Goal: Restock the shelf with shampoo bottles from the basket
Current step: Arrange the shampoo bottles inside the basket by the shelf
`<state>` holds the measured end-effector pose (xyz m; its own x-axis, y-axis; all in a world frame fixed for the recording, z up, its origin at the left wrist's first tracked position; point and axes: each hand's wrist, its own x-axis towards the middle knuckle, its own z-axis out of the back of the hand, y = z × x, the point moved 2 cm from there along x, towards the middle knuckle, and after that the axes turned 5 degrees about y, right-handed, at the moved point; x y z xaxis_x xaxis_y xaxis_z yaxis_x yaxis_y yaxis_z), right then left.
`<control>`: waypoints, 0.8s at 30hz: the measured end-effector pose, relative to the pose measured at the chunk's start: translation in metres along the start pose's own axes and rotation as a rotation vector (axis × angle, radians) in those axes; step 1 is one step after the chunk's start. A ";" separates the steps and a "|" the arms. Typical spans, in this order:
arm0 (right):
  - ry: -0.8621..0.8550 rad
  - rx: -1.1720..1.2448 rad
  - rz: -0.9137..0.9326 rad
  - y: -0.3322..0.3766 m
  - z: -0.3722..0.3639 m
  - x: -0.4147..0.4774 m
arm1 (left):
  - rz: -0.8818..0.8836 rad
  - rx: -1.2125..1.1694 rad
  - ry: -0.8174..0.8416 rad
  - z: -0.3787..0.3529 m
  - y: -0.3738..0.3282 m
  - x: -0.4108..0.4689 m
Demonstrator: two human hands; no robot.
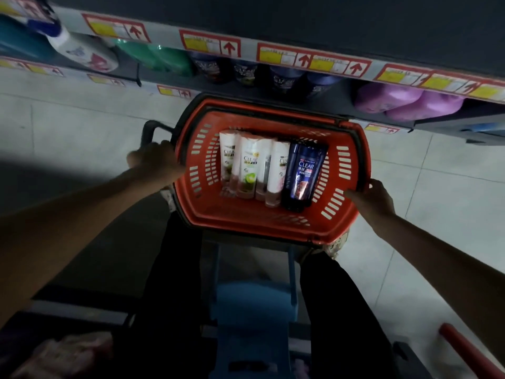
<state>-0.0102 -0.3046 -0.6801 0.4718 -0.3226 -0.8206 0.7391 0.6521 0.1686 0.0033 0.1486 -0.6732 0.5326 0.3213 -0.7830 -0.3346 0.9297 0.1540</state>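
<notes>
A red plastic basket sits in front of my legs, just below the shelf. Several shampoo bottles lie side by side in it: white Clear bottles on the left and dark blue Clear bottles on the right. My left hand grips the basket's left rim beside a black handle. At the right rim, my right hand holds the edge with curled fingers. The shelf holds dark bottles directly above the basket.
Green bottles and a white bottle stand further left on the shelf, purple bottles to the right. Price tags with red arrows line the shelf edges. A blue stool is under me. A red bar lies at lower right on the tiled floor.
</notes>
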 end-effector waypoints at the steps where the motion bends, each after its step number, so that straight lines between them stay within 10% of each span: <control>1: -0.006 -0.012 0.011 0.001 0.000 -0.006 | -0.055 0.145 -0.105 0.002 -0.002 -0.010; 11: 0.047 -0.306 0.307 0.034 -0.043 -0.057 | -0.452 0.274 -0.205 -0.013 -0.030 -0.043; 24: 0.116 -0.469 0.628 0.052 -0.129 -0.028 | -0.529 0.178 -0.190 -0.074 -0.087 -0.030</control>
<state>-0.0474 -0.1734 -0.7184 0.6611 0.2587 -0.7042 0.0589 0.9179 0.3925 -0.0412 0.0451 -0.7071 0.7271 -0.1835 -0.6615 0.1420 0.9830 -0.1166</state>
